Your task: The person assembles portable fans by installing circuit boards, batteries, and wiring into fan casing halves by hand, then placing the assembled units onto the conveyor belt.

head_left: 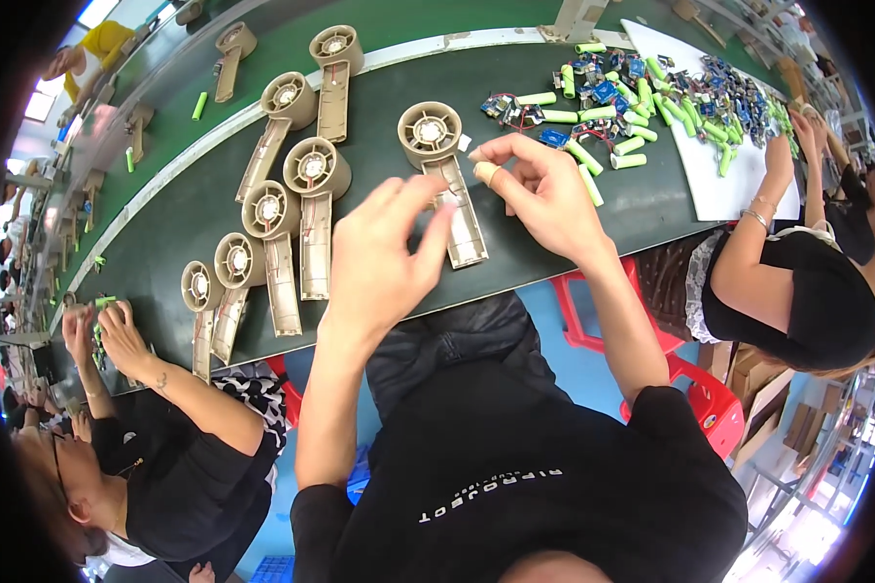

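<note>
Lying on the dark table (389,83) before the person, the fan (430,133) has its round head away from the body and its open handle (465,233) toward it; the left hand (379,248) is at the left of the fan, thumb and forefinger spread in a curve over the handle, though whether their tips touch it I cannot tell; the right hand (551,199) is at the right of the fan, forefinger and thumb nearly meeting beside its head, the other fingers curled in; whether they pinch anything I cannot tell; a pale band (489,173) wraps the right thumb; a small white tab (465,143) shows at the right edge of the fan; six similar housings (316,167) stand left of the fan, handles toward the near edge; right of the fan spreads a pile of green cells (629,160) and blue boards (554,137), partly on a white sheet (685,160); one co-worker (802,291) sits well right of the fan, another (199,466) well left of it, both with hands at the table.
</note>
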